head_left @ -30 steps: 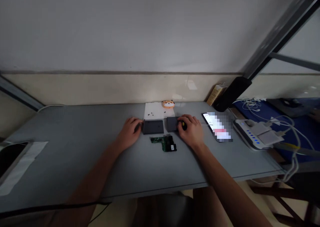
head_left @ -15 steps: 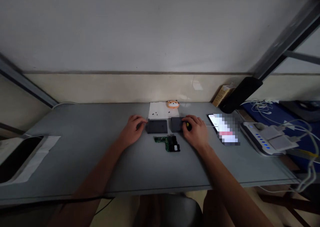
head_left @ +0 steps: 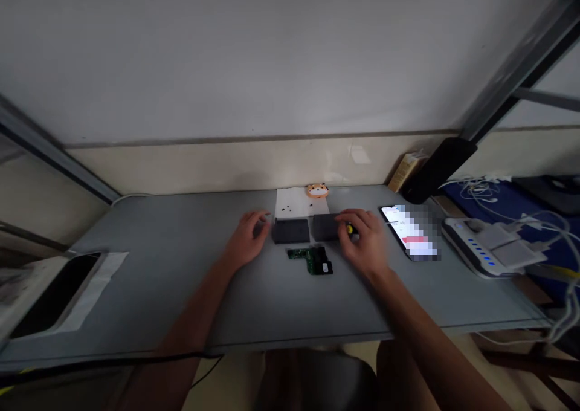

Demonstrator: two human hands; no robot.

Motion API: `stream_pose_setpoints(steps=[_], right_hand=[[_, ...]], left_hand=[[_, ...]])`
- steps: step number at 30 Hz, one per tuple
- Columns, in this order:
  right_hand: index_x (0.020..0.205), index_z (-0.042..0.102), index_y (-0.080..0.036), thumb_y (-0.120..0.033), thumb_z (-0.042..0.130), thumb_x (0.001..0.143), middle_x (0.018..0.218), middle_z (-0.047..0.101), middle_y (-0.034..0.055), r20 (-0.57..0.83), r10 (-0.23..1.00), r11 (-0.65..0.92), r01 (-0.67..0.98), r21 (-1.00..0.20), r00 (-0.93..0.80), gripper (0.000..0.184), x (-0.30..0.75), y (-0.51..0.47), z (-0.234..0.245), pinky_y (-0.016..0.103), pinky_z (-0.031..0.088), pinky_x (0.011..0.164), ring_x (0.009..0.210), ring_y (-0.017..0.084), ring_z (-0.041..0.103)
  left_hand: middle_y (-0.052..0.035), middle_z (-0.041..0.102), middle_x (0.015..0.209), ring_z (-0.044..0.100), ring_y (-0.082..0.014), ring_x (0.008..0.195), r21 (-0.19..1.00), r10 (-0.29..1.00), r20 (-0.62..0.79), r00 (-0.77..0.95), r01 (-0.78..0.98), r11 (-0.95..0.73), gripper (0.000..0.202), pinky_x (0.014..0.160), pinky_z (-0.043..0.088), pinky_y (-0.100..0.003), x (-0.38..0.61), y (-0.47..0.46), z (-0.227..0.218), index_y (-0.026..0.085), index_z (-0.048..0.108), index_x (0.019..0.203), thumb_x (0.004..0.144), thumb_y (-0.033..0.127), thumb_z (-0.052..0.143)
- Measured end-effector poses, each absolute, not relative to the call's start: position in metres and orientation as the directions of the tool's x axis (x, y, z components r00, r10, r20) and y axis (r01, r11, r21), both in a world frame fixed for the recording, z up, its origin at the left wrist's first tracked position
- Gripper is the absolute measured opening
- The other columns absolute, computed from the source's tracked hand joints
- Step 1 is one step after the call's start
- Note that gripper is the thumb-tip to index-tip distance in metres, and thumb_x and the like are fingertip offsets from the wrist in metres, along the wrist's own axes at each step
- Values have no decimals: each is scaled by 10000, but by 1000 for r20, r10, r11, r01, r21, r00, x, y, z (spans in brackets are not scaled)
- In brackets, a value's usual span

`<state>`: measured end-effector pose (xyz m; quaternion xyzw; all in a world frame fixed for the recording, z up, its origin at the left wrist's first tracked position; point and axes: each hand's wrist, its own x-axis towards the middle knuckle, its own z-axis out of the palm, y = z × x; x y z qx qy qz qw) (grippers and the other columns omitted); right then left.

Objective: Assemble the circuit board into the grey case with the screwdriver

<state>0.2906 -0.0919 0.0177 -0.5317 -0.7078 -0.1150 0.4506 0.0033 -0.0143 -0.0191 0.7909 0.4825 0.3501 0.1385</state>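
Observation:
Two dark grey casing halves lie side by side on the grey table (head_left: 181, 278): the left half (head_left: 290, 231) and the right half (head_left: 325, 226). My left hand (head_left: 247, 242) rests next to the left half, fingers curled, touching its left edge. My right hand (head_left: 366, 242) is closed round a small tool with a yellow and black handle (head_left: 349, 229), beside the right half. A green circuit board (head_left: 312, 258) lies just in front of the two halves, between my hands. Behind them a white paper (head_left: 301, 202) carries a few tiny dark screws.
An orange animal-shaped trinket (head_left: 317, 190) sits at the back. A lit phone (head_left: 410, 231) lies right of my right hand. Further right stands a white charging hub (head_left: 480, 248) with cables. A dark tray (head_left: 54, 290) rests at the left table edge. A black cable runs along the front edge.
The view has shifted left, so everything sits further right in the picture. My right hand looks slightly blurred from a small movement beside the right half. The left hand stays put.

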Motion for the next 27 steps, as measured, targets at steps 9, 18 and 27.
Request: stream_pose_setpoints(steps=[9,18,27], right_hand=[[1086,722,-226,-248,644,954,1221,744,100,514,742,605,760,-237,-431,155,280,-138,5,419,588,837,983,243,707],[1123,724,-281,-369,715,939,1292,724,85,406,735,667,688,-286,-543,204,291,-110,38,492,591,969,1118,276,713],[1112,750,-218,-416,683,954,1295,714,141,602,711,596,766,-242,-363,262,281,-23,36,492,544,964,1111,314,684]], left_hand=[[-80,662,1029,633,-243,1025,541,876,380,297,697,-471,284,947,557,-399,1,-13,-21,228,667,1204,1005,288,473],[-87,656,1047,631,-238,1025,536,879,381,286,707,-462,291,954,553,-399,1,-14,-21,219,666,1212,1003,222,464],[-101,657,1141,602,-259,1136,489,891,324,319,750,-446,305,1038,521,-439,1,-16,-21,219,668,1254,1022,244,472]])
